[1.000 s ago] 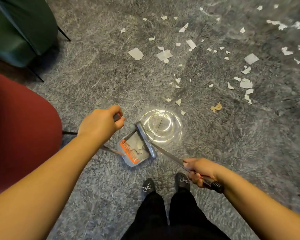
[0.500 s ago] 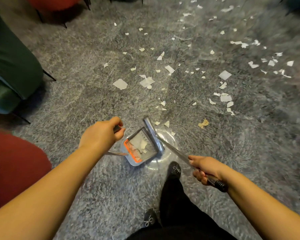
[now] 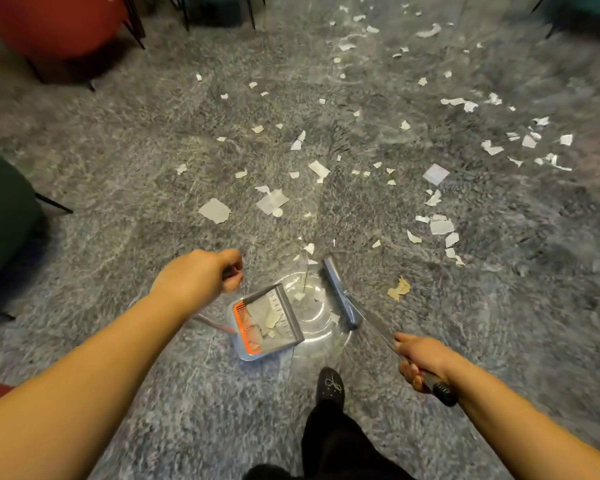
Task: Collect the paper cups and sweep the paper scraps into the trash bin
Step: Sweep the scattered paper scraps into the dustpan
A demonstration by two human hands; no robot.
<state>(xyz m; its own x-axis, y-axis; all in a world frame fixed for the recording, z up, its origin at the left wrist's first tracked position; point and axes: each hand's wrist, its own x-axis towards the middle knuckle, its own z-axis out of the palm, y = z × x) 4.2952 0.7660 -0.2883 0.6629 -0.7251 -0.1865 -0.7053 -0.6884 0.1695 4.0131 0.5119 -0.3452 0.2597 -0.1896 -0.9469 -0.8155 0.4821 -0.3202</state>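
My left hand (image 3: 201, 277) grips the top of the dustpan's long handle. The grey dustpan (image 3: 267, 322), with an orange comb edge, rests on the floor and holds a few paper scraps. My right hand (image 3: 421, 360) grips the broom's black-tipped handle; the blue-grey broom head (image 3: 340, 292) stands on the floor just right of the pan's mouth, a small gap between them. White paper scraps (image 3: 440, 226) lie scattered over the grey floor ahead, and a tan crumpled scrap (image 3: 399, 289) lies right of the broom. No paper cups or trash bin are in view.
A red chair (image 3: 49, 22) stands at the upper left, a dark green chair (image 3: 4, 209) at the left edge, and more chair legs at the top. My black shoe (image 3: 330, 384) and trouser leg are below the dustpan.
I have stepped forward, so more scraps and chairs show ahead. The broom head has moved away from the pan's mouth to its right. Both hands keep their grips.
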